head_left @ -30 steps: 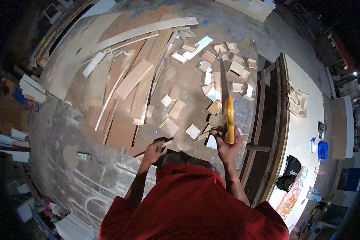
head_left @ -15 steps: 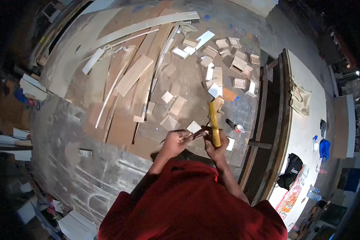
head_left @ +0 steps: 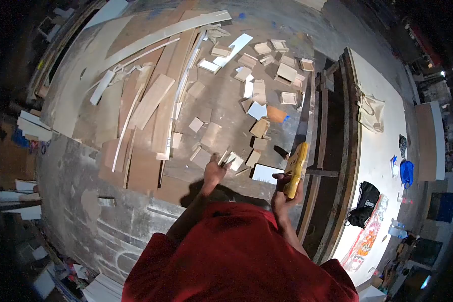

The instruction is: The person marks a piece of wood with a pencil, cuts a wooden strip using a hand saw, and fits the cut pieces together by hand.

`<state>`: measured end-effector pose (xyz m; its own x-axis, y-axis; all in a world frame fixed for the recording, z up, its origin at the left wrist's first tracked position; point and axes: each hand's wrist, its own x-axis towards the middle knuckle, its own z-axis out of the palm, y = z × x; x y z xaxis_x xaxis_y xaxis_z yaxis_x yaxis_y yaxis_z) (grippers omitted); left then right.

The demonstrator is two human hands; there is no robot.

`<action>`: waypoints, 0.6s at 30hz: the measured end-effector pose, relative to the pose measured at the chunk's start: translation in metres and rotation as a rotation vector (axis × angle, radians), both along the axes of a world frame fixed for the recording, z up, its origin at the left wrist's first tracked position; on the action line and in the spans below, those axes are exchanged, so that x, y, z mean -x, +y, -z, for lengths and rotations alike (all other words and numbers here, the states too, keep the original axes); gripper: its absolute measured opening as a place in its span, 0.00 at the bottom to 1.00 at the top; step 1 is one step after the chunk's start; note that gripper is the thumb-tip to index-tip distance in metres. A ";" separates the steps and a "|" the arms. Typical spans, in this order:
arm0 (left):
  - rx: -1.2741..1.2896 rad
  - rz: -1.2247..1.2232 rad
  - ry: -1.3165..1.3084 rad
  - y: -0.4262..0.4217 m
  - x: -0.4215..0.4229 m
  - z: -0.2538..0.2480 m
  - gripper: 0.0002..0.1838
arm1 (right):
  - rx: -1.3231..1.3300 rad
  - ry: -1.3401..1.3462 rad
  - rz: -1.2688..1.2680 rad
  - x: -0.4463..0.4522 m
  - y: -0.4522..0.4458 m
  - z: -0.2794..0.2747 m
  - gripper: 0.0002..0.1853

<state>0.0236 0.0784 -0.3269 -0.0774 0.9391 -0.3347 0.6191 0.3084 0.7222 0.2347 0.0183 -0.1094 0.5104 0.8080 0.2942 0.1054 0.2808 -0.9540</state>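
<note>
My right hand (head_left: 285,196) is wrapped round a long yellow object (head_left: 297,171) with dark markings, whose exact kind I cannot tell. It is held tilted, over the right side of the work surface. My left hand (head_left: 215,171) reaches over the surface with its fingers closed on a thin pale wooden piece (head_left: 224,155). Just right of those fingers is a small pale wooden block (head_left: 235,161); whether they touch I cannot tell. A white panel (head_left: 266,173) lies between the hands, and a dark-handled object (head_left: 281,152) lies left of the yellow one.
Several small wooden assemblies (head_left: 286,73) are scattered at the far right of the work surface (head_left: 146,216). Long boards (head_left: 152,100) lie to the left. Past a dark gap, a white table (head_left: 382,171) carries a cloth bag (head_left: 371,111) and a black bag (head_left: 363,206).
My hands have moved apart: the left one forward toward the small wooden pieces, the right one to the right with the yellow object. The view has shifted slightly.
</note>
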 end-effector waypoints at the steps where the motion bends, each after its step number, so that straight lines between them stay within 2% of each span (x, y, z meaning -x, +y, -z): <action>1: 0.075 -0.074 0.076 0.002 -0.003 -0.034 0.40 | 0.000 0.000 0.004 -0.004 0.001 -0.001 0.05; 2: 0.152 -0.025 -0.060 0.002 -0.001 -0.070 0.44 | -0.029 -0.051 0.014 -0.010 0.002 -0.002 0.06; 3: 0.153 -0.022 -0.059 -0.003 0.001 -0.055 0.44 | -0.057 -0.100 0.023 -0.016 0.002 -0.002 0.07; 5: -0.010 -0.229 -0.447 -0.018 0.004 -0.007 0.29 | -0.049 -0.200 0.088 -0.023 0.001 0.004 0.08; 6: -0.008 -0.227 -0.446 -0.023 0.004 -0.022 0.29 | -0.040 -0.210 0.119 -0.025 0.000 0.001 0.08; 8: -0.276 -0.035 -0.601 -0.031 0.001 -0.077 0.16 | -0.010 -0.289 0.204 -0.035 -0.001 0.007 0.09; 11: -0.320 -0.065 -0.622 -0.030 -0.031 -0.104 0.12 | 0.022 -0.316 0.199 -0.051 -0.001 -0.007 0.07; 12: -0.387 0.072 -0.459 -0.025 -0.036 -0.139 0.08 | 0.057 -0.263 0.225 -0.053 -0.001 -0.021 0.06; 13: -0.380 0.073 -0.462 -0.026 -0.044 -0.148 0.08 | -0.009 -0.138 0.245 -0.061 -0.001 -0.026 0.07; 15: -0.371 0.160 -0.490 -0.030 -0.063 -0.160 0.08 | 0.001 -0.291 0.342 -0.090 -0.008 -0.024 0.06; 18: -0.366 0.217 -0.492 -0.046 -0.106 -0.178 0.09 | -0.121 -0.260 0.441 -0.158 -0.013 0.004 0.06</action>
